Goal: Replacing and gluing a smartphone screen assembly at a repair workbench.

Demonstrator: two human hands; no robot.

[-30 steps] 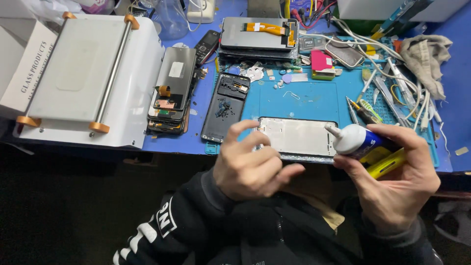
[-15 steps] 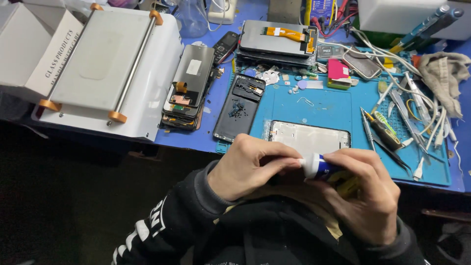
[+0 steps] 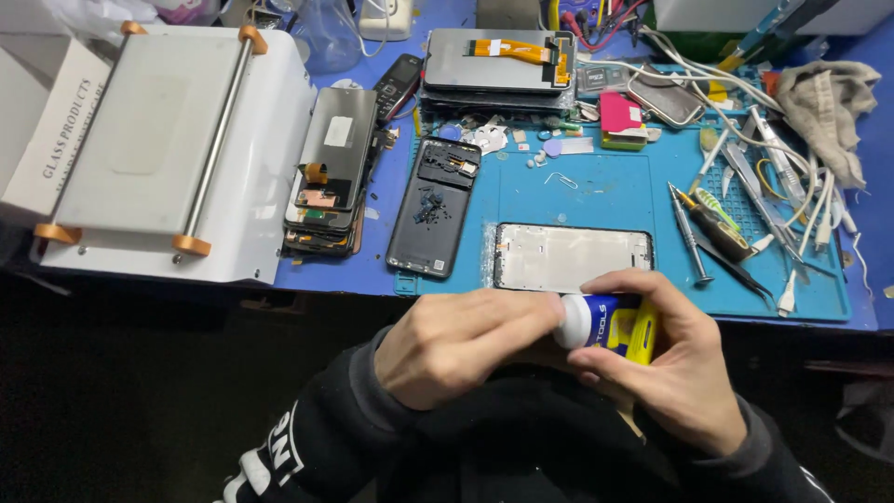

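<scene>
The glue tube (image 3: 610,328) lies almost level between the two hands at the near edge of the desk (image 3: 391,186), its long axis running left to right, with the white cap end pointing left and the blue and yellow body running off right into the palm. The right hand (image 3: 675,373) is wrapped round the body, thumb over the top, grasping it firmly. The left hand (image 3: 466,345) comes in from the left with its fingers bunched at the white cap; it touches the cap end, though whether it pinches the cap itself is hidden behind the knuckles. Both hands are equally close to the tube, one at each end.

Just beyond the tube, a little farther onto the desk, the white phone frame (image 3: 573,258) lies flat on the blue work mat (image 3: 596,191), its long side also running left to right, parallel to the tube. To the left of the frame sits an open dark phone back (image 3: 434,219), and farther left a stack of screens (image 3: 331,177) beside a white machine (image 3: 177,149). Screwdrivers and tweezers (image 3: 726,224) lie to the right.
</scene>
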